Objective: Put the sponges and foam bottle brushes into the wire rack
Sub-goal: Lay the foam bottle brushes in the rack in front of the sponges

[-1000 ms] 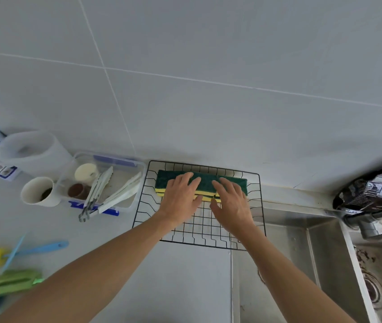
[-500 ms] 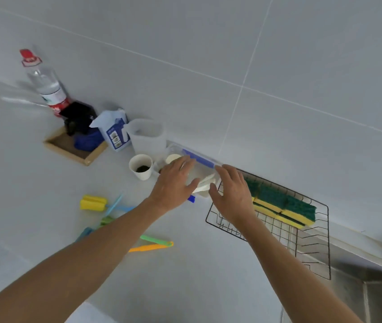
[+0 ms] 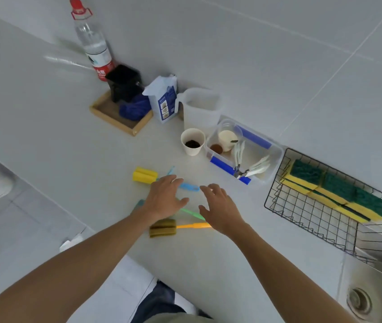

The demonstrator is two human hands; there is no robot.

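Observation:
Several yellow-and-green sponges (image 3: 334,194) lie in a row along the far side of the black wire rack (image 3: 301,220) at the right. Foam bottle brushes lie on the white counter: a yellow-headed one (image 3: 144,175) with a blue handle, an olive-headed one (image 3: 163,228) with an orange handle, and a green handle (image 3: 191,212) partly hidden. My left hand (image 3: 164,198) hovers open over the brushes and covers part of them. My right hand (image 3: 221,209) is open just to its right, above the orange and green handles. Neither hand holds anything.
A clear plastic box (image 3: 243,155) with tongs and small cups sits left of the rack. A paper cup (image 3: 192,141), a white jug (image 3: 200,108), a blue-white carton (image 3: 164,99), a wooden tray (image 3: 120,113) and a water bottle (image 3: 93,43) stand behind. A steel sink (image 3: 371,287) lies at lower right.
Both hands have left the sponges in the rack and moved left across the counter to above the foam brushes. The view has swung left with them.

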